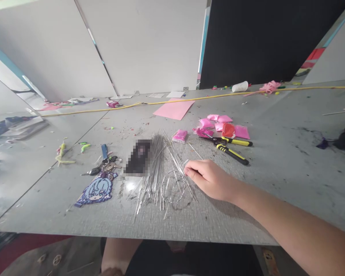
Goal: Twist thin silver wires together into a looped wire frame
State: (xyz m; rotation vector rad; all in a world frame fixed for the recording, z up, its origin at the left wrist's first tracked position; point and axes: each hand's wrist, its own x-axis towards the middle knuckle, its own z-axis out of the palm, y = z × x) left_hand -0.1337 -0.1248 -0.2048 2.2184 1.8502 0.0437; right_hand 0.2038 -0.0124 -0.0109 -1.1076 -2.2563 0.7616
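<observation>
My right hand (pixel 209 177) comes in from the right, its fingers closed in a pinch on the upper right edge of a twisted wire ring (pixel 163 188). The ring is silvery and lies over loose wires on the table. Left of it a thick bundle of thin straight metal wires (pixel 154 168) is spread out. Pliers with yellow and black handles (pixel 232 154) rest open beyond my right hand. At the bottom edge, by my leg, a small rounded bit of skin may be my left hand (pixel 110 271); its fingers cannot be made out.
Pink packets (pixel 242 132) and one red packet (pixel 228 130) lie behind the pliers. A blurred-out dark rectangle (pixel 138 158), keys (pixel 94 171) and a blue character charm (pixel 96 190) are on the left. Farther back are pink paper (pixel 174 109), a yellow cord (pixel 166 101) and a white cup (pixel 240 86).
</observation>
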